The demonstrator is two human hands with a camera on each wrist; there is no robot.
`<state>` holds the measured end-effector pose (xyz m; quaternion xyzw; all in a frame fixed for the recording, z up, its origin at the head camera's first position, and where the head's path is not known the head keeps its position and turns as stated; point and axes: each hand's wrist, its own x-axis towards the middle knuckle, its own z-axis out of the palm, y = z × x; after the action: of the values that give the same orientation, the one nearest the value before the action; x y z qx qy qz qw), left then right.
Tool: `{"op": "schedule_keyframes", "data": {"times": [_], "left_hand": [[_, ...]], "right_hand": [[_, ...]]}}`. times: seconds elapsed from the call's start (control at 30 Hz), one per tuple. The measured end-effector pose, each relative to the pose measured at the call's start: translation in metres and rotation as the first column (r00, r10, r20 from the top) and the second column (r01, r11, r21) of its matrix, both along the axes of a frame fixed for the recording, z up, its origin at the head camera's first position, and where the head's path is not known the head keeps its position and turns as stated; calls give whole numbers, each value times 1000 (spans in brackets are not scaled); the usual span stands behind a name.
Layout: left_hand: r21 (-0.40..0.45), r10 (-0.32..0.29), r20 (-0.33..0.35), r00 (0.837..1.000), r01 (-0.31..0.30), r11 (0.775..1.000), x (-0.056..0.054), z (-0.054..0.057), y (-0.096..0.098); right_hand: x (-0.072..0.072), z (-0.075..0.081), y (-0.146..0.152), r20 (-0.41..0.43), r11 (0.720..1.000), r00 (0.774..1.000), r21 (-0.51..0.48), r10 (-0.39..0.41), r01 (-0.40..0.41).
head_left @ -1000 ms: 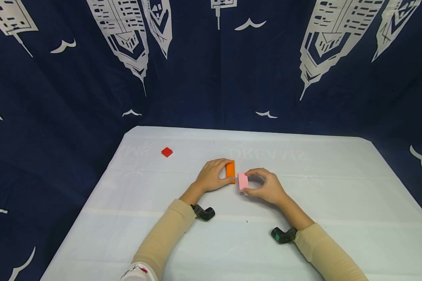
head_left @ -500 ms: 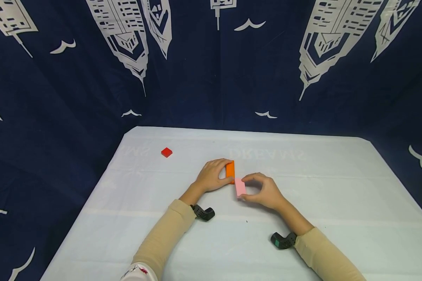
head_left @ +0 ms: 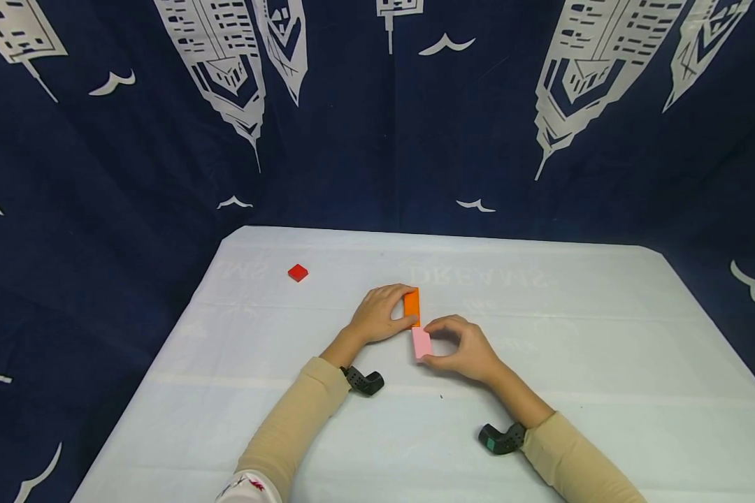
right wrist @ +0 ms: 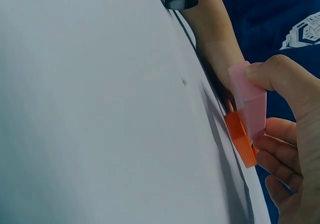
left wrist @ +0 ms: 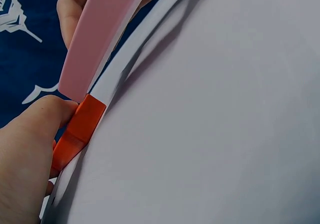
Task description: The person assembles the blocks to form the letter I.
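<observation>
Pink rectangular block, smooth-faced (head_left: 421,344): located near the middle of the counter, at the near end of the orange block. It is clamped in the right hand (head_left: 464,351), with the thumb on its near end and the fingers on its far end. Both wrist views show it raised off the surface and tilted. Whether it touches the orange block cannot be determined.

Orange rectangular block, smooth-faced (head_left: 411,306): located on the counter, its long side running away from the person. It is clamped between the thumb and fingers of the left hand (head_left: 375,316). The left thumb crosses the near end of this block and lies just beside the pink block, occupying the space on that side.

Small red block, diamond-shaped as seen from above (head_left: 298,273): located toward the far left of the counter, well apart from both hands and both held blocks.

Counter, white-covered (head_left: 572,328): bears faint mirrored lettering along its far part and a small dark speck (head_left: 441,397) between the forearms.

Wrists: each carries a black device, left (head_left: 365,382) and right (head_left: 502,439), adjoining a beige sleeve.

Backdrop: navy cloth (head_left: 352,161) with white printed buildings, behind the counter.
</observation>
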<state>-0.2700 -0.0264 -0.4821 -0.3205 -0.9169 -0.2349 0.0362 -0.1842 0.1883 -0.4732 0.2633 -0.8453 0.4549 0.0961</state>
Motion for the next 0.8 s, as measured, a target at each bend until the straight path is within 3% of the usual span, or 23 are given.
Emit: {"op": "schedule_keyframes", "data": {"times": [0.2,0.4,0.8], "left_hand": [[-6,2,5,1000,-2,1000,0,0,0],[21,-7,-25,1000,8,1000,0,-2,-1],[-5,1,-2,1000,-1,1000,1,1,-1]], "right_hand": [[5,4,-8,7,1000,1000,-3,2,-2],[4,-5,-11,18,1000,1000,-10,-14,15],[5,-11,-17,-25,999,999,24,-42,43]]}}
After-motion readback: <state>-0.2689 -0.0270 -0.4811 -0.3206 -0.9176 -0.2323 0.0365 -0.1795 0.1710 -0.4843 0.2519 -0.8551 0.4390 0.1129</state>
